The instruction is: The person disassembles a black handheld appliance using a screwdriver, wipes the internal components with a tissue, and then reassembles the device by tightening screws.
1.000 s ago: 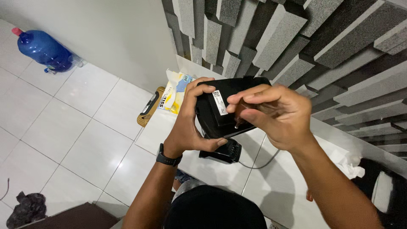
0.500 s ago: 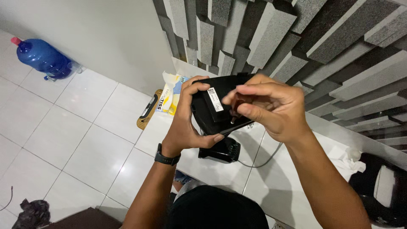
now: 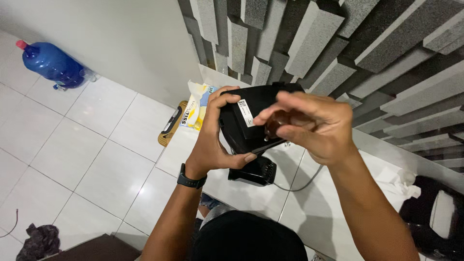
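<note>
I see black box [image 3: 251, 123] with white label [image 3: 245, 112] | black wristband [image 3: 191, 181] | blue water jug [image 3: 52, 64], pink cap [image 3: 21, 44] | yellow-white-blue tissue pack [image 3: 197, 107] | glossy white floor tiles [image 3: 63, 145], thin grey joints | grey wall blocks [image 3: 338, 34], staggered relief | white cloth [image 3: 398, 181] | dark rag [image 3: 38, 241]

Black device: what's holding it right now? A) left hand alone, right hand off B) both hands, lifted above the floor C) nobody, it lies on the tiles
B: the left hand grips the black device while the right hand presses fingertips onto it, above the floor tiles.
</note>
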